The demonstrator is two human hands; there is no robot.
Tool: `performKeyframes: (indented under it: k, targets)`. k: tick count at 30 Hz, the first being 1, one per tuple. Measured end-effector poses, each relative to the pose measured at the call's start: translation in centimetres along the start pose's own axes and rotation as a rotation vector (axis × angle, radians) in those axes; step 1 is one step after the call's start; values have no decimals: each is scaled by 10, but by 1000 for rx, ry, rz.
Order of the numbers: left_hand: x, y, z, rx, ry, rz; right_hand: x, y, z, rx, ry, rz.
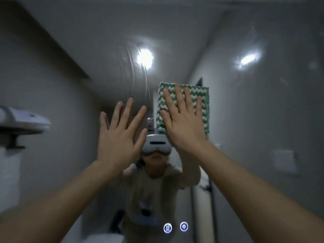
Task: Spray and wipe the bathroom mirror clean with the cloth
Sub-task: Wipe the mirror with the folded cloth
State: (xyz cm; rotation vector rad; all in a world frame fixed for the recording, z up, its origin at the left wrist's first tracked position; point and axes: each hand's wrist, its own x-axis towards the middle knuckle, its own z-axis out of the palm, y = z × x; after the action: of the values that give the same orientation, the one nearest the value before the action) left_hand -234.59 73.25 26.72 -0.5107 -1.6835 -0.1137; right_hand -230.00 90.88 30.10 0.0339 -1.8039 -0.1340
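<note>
- A bathroom mirror (245, 120) fills the view: smooth glass with curved wet streaks near a reflected ceiling light (144, 57).
- The person's reflection, wearing a white headset (156, 145), is low in the centre.
- A squarish green-and-white zigzag cloth (205, 106), nubby in texture, lies flat against the glass right of centre, its slightly longer side upright.
- The right hand (184, 123) presses the cloth with straight, spread fingers.
- The left hand (119, 134) is raised just beside it, fingers straight and spread, holding nothing.
</note>
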Motion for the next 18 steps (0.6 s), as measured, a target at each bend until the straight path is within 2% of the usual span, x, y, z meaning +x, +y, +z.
performKeyframes:
  k: [5, 12, 15, 18]
  targets:
    - [-46, 9, 8, -32, -9, -12, -37, -16, 14, -34, 17, -49]
    - [-64, 47, 11, -80, -60, -89, -92, 22, 14, -101, 2, -266]
    - [-73, 73, 17, -62, -84, -8, -115, 37, 15, -105, -7, -253]
    - [-79, 96, 22, -78, -74, -42, -146, 51, 20, -100, 13, -201]
